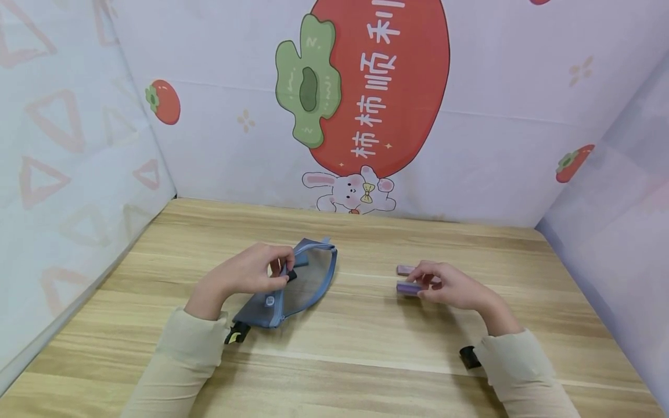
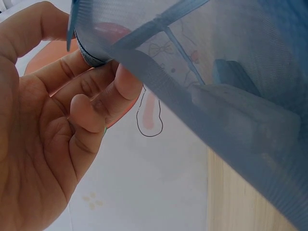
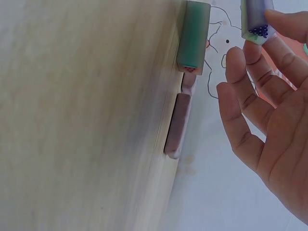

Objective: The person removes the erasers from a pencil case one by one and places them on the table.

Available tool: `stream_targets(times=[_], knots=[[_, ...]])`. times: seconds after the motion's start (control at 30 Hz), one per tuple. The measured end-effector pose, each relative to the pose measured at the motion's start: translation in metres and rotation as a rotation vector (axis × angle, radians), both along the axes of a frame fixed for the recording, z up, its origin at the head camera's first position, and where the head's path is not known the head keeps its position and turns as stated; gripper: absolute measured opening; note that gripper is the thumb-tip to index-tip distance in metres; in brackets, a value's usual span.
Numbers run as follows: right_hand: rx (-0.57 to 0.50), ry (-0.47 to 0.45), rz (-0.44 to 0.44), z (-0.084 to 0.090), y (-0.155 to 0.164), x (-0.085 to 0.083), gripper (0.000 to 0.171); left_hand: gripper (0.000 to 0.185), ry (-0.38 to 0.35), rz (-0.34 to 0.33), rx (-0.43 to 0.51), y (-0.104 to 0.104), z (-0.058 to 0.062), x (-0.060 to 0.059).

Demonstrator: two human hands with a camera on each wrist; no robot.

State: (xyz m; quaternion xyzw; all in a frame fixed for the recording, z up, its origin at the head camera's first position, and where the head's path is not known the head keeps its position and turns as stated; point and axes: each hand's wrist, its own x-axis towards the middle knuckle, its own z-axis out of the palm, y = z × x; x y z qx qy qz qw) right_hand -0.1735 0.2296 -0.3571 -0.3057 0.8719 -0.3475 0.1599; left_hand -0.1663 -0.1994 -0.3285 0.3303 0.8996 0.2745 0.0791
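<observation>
1. Our left hand [image 1: 250,273] reaches in from the lower left over the wooden table [image 1: 366,348], sleeve resting low, knuckles up.
2. Its fingers [image 2: 115,86] are curled together and pinch the upper edge of the blue mesh pouch [image 1: 292,284], near the open end; the left wrist view shows the fabric rim clamped between thumb and fingertips.
3. The pouch lies slanted on the table just right of that hand, its mouth lifted (a grey block shape shows through the mesh in the left wrist view, though we cannot tell what it is).
4. Further right, well apart from the pouch, a pinkish stick [image 1: 403,270] lies flat on the table.
5. Just beside it, our right hand [image 1: 449,287] comes in from the lower right, palm down, wrist low.
6. Its fingertips [image 3: 284,29] close on a purple stick [image 1: 409,288], the other fingers loosely spread.
7. In the right wrist view a green stick [image 3: 193,36] lies close by the pinkish one.
</observation>
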Motion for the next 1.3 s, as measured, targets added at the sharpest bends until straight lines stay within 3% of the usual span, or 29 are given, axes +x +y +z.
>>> stream_targets(times=[1.3], knots=[[-0.026, -0.005, -0.071, -0.003, 0.037, 0.007, 0.024, 0.012, 0.007, 0.001, -0.005, -0.001, 0.003, 0.001]])
